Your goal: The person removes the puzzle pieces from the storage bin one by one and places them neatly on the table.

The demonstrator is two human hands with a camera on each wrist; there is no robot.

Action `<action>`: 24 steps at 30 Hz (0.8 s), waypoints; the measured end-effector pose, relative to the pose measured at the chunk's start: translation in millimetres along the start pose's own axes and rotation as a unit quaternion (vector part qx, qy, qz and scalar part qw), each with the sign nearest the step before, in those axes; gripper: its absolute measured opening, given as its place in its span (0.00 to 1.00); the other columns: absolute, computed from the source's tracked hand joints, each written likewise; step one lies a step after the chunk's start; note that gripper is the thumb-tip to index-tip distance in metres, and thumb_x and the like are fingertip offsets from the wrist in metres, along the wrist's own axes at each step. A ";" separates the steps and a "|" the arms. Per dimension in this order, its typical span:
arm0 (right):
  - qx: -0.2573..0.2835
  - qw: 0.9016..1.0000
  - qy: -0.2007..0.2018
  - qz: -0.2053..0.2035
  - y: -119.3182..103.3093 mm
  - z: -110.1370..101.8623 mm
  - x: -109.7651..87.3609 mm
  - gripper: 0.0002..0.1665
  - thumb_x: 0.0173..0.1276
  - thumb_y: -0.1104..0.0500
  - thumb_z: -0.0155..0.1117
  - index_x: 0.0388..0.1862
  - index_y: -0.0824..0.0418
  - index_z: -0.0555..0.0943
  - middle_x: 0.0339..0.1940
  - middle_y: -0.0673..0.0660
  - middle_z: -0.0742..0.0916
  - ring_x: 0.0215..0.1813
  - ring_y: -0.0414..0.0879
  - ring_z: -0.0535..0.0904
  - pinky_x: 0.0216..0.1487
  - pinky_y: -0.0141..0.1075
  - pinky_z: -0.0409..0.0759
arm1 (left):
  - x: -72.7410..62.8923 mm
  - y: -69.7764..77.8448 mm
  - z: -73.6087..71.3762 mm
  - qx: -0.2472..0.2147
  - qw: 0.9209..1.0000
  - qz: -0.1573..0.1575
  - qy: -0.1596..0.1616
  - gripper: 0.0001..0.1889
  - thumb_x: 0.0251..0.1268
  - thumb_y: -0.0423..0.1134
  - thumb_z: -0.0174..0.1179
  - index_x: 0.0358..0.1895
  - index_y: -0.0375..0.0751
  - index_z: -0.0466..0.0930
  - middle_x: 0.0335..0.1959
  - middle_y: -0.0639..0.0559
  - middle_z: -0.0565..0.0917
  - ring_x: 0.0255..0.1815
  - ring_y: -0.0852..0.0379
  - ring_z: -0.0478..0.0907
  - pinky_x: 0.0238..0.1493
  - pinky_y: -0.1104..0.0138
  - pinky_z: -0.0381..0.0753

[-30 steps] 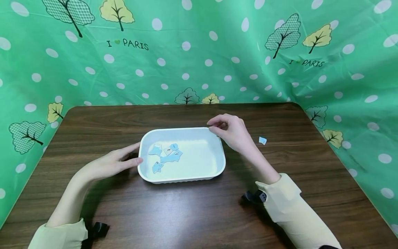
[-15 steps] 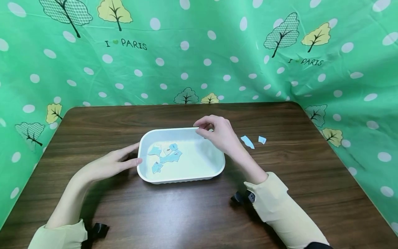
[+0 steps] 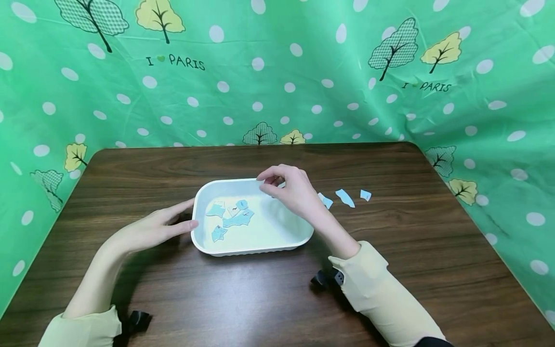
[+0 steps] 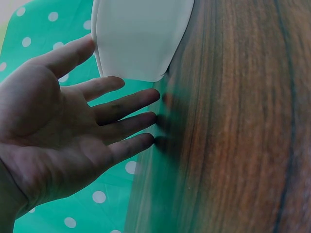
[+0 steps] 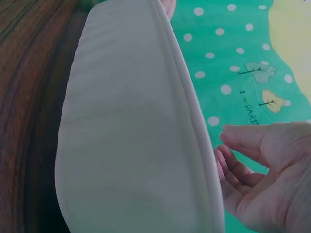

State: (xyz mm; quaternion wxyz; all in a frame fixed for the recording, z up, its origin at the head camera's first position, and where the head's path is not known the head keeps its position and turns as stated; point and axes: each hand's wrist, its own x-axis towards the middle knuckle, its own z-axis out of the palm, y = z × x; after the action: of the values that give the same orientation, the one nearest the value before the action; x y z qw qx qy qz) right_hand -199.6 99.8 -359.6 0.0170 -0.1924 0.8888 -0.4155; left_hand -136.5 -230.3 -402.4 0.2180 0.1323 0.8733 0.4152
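Note:
A white plastic tray point(image 3: 269, 241) sits mid-table. Several light blue and white scraps with ragged edges point(image 3: 238, 218) lie in its left half. My left hand point(image 3: 151, 229) is at its left end, thumb over the rim and straight fingers along the outside; in the left wrist view, the hand point(image 4: 63, 116) has its fingers spread. Over the tray's back right part hovers my right hand point(image 3: 290, 190), thumb and forefinger apart, nothing visible between them. The right wrist view shows this hand point(image 5: 272, 174) beyond the tray wall point(image 5: 131, 121), other fingers loosely bent.
Three similar scraps lie on the table right of the tray: one partly behind the right wrist point(image 3: 326, 200), a long scrap point(image 3: 345, 198) and a small scrap point(image 3: 366, 195). A green dotted cloth point(image 3: 277, 72) hangs behind the dark wooden table point(image 3: 217, 299).
My right hand has moved left, from the tray's back right corner to over its inside. Two more scraps on the table have come into view from behind the arm. The left hand stays put.

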 end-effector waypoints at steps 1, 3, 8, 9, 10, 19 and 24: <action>0.001 1.000 -0.001 0.000 -0.3 1.6 0.1 0.08 0.69 0.60 0.71 0.45 0.55 0.90 0.37 0.50 0.89 0.40 0.45 0.84 0.42 0.36 0.81 | 0.0 -0.1 0.1 0.000 1.000 0.000 0.000 0.37 0.76 0.61 0.56 0.82 0.63 0.55 0.81 0.51 0.65 0.81 0.46 0.58 0.73 0.41 0.64; 0.002 1.000 -0.003 -0.003 -1.2 4.5 0.4 0.07 0.69 0.60 0.71 0.45 0.54 0.90 0.37 0.50 0.89 0.40 0.44 0.84 0.42 0.36 0.81 | 0.1 -0.5 0.3 0.001 1.000 0.000 0.000 0.37 0.76 0.61 0.56 0.83 0.63 0.54 0.81 0.51 0.65 0.80 0.46 0.58 0.73 0.41 0.64; 0.007 1.000 -0.008 -0.007 -2.9 11.6 0.5 0.08 0.69 0.60 0.71 0.46 0.55 0.90 0.37 0.49 0.89 0.40 0.44 0.84 0.42 0.36 0.81 | -0.2 -0.2 1.0 -0.002 1.000 -0.002 0.001 0.37 0.76 0.61 0.56 0.82 0.64 0.55 0.81 0.51 0.64 0.81 0.45 0.57 0.74 0.41 0.63; 0.009 1.000 -0.009 -0.006 -3.3 13.2 0.3 0.08 0.69 0.60 0.71 0.46 0.55 0.90 0.37 0.49 0.89 0.40 0.44 0.84 0.42 0.36 0.81 | -0.4 -0.1 1.1 -0.003 1.000 -0.003 0.001 0.37 0.76 0.61 0.56 0.82 0.64 0.55 0.81 0.51 0.64 0.82 0.45 0.57 0.74 0.40 0.63; 0.011 1.000 -0.011 -0.005 -3.3 15.0 0.2 0.08 0.69 0.60 0.71 0.46 0.55 0.90 0.36 0.49 0.89 0.40 0.43 0.84 0.42 0.36 0.81 | -0.4 -0.1 1.3 -0.002 1.000 -0.003 0.002 0.37 0.76 0.61 0.56 0.82 0.64 0.55 0.81 0.51 0.64 0.82 0.44 0.56 0.74 0.40 0.63; 0.035 0.999 -0.031 0.001 -10.1 29.7 0.6 0.09 0.69 0.61 0.70 0.46 0.56 0.90 0.38 0.50 0.89 0.41 0.43 0.83 0.44 0.35 0.79 | 0.4 -2.0 1.8 0.001 1.000 0.002 0.002 0.37 0.76 0.61 0.56 0.83 0.62 0.54 0.81 0.51 0.64 0.81 0.45 0.57 0.73 0.41 0.64; 0.035 0.999 -0.036 0.007 -10.8 34.4 1.3 0.08 0.69 0.60 0.71 0.45 0.53 0.90 0.38 0.49 0.89 0.41 0.43 0.83 0.45 0.34 0.79 | 0.8 -1.9 1.6 -0.001 1.000 0.003 0.000 0.38 0.76 0.61 0.56 0.83 0.60 0.54 0.82 0.50 0.63 0.83 0.44 0.55 0.75 0.40 0.62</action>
State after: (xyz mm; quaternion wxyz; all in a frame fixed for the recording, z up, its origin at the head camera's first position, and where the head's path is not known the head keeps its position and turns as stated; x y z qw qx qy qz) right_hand -190.8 67.9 -373.9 0.0584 -0.2004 0.8737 -0.4395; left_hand -136.5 -230.2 -405.0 0.2172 0.1345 0.8724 0.4167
